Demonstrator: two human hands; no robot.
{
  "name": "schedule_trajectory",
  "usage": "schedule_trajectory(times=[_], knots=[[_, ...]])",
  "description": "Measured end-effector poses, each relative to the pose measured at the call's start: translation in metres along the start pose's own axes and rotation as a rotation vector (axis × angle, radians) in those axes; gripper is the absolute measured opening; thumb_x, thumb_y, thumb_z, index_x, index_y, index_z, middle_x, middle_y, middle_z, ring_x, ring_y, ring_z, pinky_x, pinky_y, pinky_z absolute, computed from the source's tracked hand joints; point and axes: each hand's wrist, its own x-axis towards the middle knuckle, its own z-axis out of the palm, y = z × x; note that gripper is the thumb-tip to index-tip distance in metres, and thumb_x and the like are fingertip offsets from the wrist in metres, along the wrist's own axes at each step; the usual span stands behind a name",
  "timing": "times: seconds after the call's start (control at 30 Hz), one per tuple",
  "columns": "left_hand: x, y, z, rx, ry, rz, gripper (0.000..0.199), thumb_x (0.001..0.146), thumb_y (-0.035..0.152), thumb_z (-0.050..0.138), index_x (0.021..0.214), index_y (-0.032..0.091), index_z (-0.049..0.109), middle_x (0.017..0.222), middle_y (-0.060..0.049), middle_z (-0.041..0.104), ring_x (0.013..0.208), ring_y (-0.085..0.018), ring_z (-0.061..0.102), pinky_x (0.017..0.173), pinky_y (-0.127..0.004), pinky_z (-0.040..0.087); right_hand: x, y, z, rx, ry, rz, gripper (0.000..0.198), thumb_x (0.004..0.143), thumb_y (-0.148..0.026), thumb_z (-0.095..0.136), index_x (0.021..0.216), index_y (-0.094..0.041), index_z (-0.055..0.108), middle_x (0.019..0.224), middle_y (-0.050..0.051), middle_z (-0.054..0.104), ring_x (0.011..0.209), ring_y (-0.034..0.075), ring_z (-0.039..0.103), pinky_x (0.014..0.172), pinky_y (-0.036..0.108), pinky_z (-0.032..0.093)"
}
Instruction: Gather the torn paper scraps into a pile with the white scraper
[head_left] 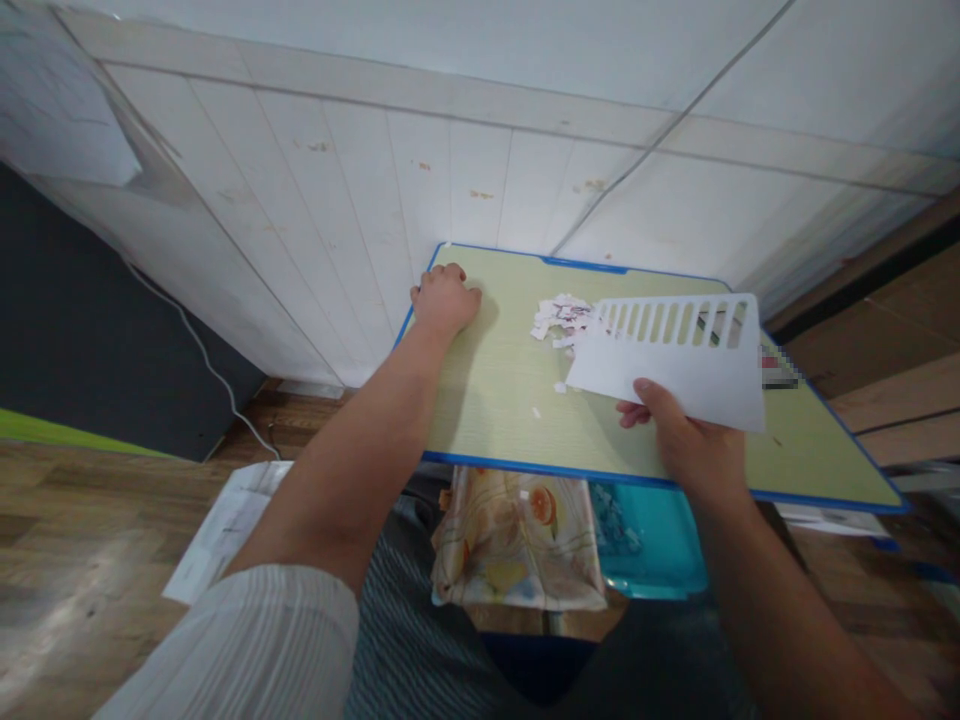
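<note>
My left hand (445, 300) rests at the left edge of a pale yellow-green tabletop (502, 400) with a blue rim. Its fingers are curled at that edge, the thumb on the top surface. In my right hand (686, 435) is a white sheet (667, 375) with a row of slanted slots along its far side, pinched at the near edge with the thumb on top. The sheet is held just above the tabletop. Beside its left end lies a heap of torn paper scraps (561, 315), partly covered by the sheet. A few loose bits lie closer to me.
Below the table's near edge are a fruit-patterned cloth bag (517, 540) and a turquoise plastic container (660, 545). A white panelled wall (337, 200) stands behind the table. Cardboard boxes (900, 330) are at the right, papers (225, 520) on the floor at the left.
</note>
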Motion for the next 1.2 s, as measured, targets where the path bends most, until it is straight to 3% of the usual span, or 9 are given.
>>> schedule_trajectory(times=[0.1, 0.27, 0.43, 0.57, 0.77, 1.2], knots=[[0.000, 0.000, 0.000, -0.009, 0.001, 0.001, 0.043, 0.100, 0.032, 0.061, 0.142, 0.027, 0.071, 0.157, -0.017, 0.067, 0.152, -0.038, 0.055, 0.128, -0.057, 0.044, -0.002, -0.003, -0.003, 0.019, 0.012, 0.032, 0.031, 0.092, -0.047, 0.075, 0.067, -0.028, 0.074, 0.067, 0.005, 0.079, 0.065, 0.028, 0.076, 0.077, 0.044, 0.068], [-0.001, 0.001, -0.001, -0.031, -0.005, -0.003, 0.045, 0.099, 0.030, 0.063, 0.144, 0.027, 0.071, 0.158, -0.018, 0.066, 0.153, -0.040, 0.055, 0.129, -0.060, 0.043, -0.005, -0.002, -0.012, -0.040, -0.066, -0.004, 0.034, 0.094, -0.042, 0.075, 0.063, -0.031, 0.069, 0.065, 0.003, 0.077, 0.073, 0.029, 0.078, 0.093, 0.047, 0.066], [-0.001, 0.002, -0.001, -0.015, -0.007, -0.015, 0.043, 0.100, 0.031, 0.062, 0.142, 0.027, 0.071, 0.159, -0.017, 0.066, 0.154, -0.038, 0.055, 0.128, -0.057, 0.044, -0.005, -0.002, -0.012, -0.004, -0.046, 0.004, 0.031, 0.096, -0.046, 0.075, 0.070, -0.030, 0.072, 0.067, 0.002, 0.078, 0.069, 0.028, 0.075, 0.090, 0.046, 0.065], [0.001, 0.000, 0.000, -0.019, 0.003, -0.008, 0.043, 0.099, 0.031, 0.062, 0.140, 0.027, 0.072, 0.157, -0.017, 0.067, 0.152, -0.038, 0.056, 0.128, -0.057, 0.044, -0.005, -0.002, -0.010, -0.052, -0.088, -0.034, 0.037, 0.095, -0.046, 0.074, 0.062, -0.030, 0.070, 0.067, 0.004, 0.077, 0.071, 0.029, 0.076, 0.097, 0.049, 0.064], [0.001, 0.000, 0.000, -0.017, 0.006, -0.001, 0.043, 0.099, 0.030, 0.062, 0.141, 0.027, 0.072, 0.157, -0.018, 0.068, 0.152, -0.039, 0.057, 0.128, -0.059, 0.045, -0.005, 0.000, -0.012, 0.031, -0.111, -0.005, 0.030, 0.094, -0.043, 0.076, 0.067, -0.030, 0.070, 0.063, 0.002, 0.074, 0.064, 0.028, 0.072, 0.081, 0.044, 0.064], [0.002, -0.001, 0.000, 0.002, 0.000, -0.001, 0.042, 0.101, 0.032, 0.062, 0.141, 0.026, 0.071, 0.158, -0.017, 0.068, 0.152, -0.038, 0.057, 0.128, -0.057, 0.046, -0.007, -0.010, -0.006, -0.002, -0.143, 0.012, 0.033, 0.090, -0.044, 0.074, 0.061, -0.029, 0.070, 0.063, 0.002, 0.074, 0.066, 0.026, 0.073, 0.086, 0.043, 0.061]])
